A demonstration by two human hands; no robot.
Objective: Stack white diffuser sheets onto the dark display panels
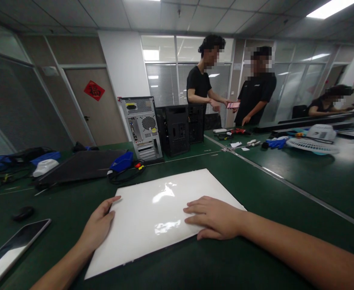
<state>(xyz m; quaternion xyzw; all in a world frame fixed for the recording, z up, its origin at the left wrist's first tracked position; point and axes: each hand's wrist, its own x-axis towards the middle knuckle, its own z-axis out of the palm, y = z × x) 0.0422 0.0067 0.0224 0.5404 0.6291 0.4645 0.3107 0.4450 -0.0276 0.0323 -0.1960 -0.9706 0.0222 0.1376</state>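
A flat, glossy white sheet (147, 215) with thin dark edges lies on the green table before me. My left hand (97, 225) rests against its left edge, index finger and thumb stretched and apart at the border; the other fingers are mostly hidden. Across the sheet's right part my right hand (217, 219) lies open, palm down, with its fingers spread on the surface and its thumb near the front edge. Lamp reflections shine on the white face.
Computer cases (147, 127) stand behind the sheet. At the left are a phone (14, 251), a black mouse (23, 213) and a dark panel (83, 165). A white fan (312, 145) and blue gloves (276, 143) lie right. Two people stand beyond the table; another sits farther right.
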